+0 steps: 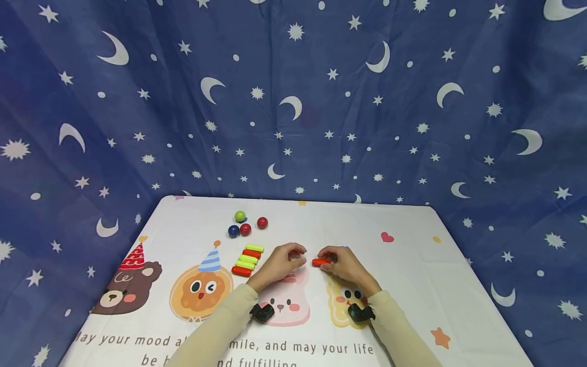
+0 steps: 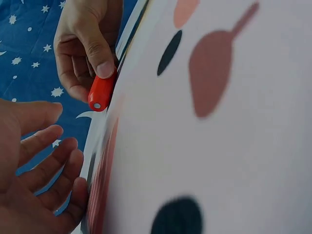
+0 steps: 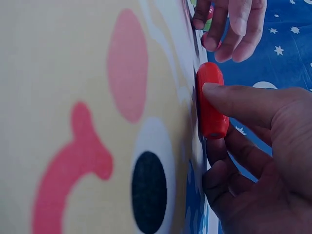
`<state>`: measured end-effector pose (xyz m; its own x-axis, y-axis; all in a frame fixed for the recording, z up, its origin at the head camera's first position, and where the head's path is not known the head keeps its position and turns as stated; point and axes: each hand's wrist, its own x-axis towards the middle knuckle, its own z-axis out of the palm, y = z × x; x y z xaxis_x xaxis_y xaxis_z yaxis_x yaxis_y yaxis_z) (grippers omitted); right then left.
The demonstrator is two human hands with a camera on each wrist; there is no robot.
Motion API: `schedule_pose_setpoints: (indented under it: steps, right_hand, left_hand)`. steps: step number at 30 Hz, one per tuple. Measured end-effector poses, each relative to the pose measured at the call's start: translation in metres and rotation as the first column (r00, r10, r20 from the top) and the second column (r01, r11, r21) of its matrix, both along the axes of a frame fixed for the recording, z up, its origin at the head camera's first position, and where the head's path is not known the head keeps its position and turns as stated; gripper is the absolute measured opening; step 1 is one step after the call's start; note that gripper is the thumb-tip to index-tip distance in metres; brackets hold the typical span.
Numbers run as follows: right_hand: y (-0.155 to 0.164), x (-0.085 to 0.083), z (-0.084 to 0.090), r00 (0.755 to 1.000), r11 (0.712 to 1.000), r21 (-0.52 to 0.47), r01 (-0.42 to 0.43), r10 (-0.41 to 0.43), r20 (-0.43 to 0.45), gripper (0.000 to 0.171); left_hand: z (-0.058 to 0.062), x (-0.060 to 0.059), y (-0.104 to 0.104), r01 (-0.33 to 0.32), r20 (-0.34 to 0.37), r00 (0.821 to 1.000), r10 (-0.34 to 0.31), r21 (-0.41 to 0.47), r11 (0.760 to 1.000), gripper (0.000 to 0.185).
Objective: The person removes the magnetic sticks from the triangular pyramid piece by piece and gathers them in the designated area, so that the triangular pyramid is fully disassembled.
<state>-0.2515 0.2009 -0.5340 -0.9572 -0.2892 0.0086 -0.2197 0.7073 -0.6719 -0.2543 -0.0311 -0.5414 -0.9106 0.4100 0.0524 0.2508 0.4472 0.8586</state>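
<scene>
In the head view, my right hand (image 1: 343,263) pinches a short red rod (image 1: 319,262) between thumb and fingers, low over the white tabletop. The right wrist view shows the thumb laid across the side of this red rod (image 3: 212,114). A small pale disc marks the rod's end in the left wrist view. My left hand (image 1: 283,261) is just left of the rod, its fingers loosely bent and apart, with nothing in them. Left of that hand lies a row of several red and yellow-green rods (image 1: 248,259).
Behind the row sit small balls: a green ball (image 1: 240,216), a dark blue ball (image 1: 234,231), a red ball (image 1: 245,229) and another red ball (image 1: 262,223). A printed cloth (image 1: 403,265) covers the table. A blue star-patterned curtain (image 1: 321,127) hangs behind it.
</scene>
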Motion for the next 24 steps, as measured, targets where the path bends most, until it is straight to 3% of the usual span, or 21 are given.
schedule_pose_setpoints:
  steps: [16, 24]
  right_hand:
    - [0.014, 0.000, 0.004, 1.000, 1.000, -0.020, 0.001, -0.001, -0.022, 0.030]
    - [0.017, 0.003, 0.000, 1.000, 1.000, -0.022, 0.007, -0.006, 0.011, 0.026]
  left_hand:
    - [-0.001, -0.005, 0.020, 0.043, -0.079, 0.996, -0.050, -0.087, 0.995, 0.027]
    - [-0.009, -0.005, 0.028, 0.050, -0.141, 0.988, -0.070, -0.142, 0.989, 0.027]
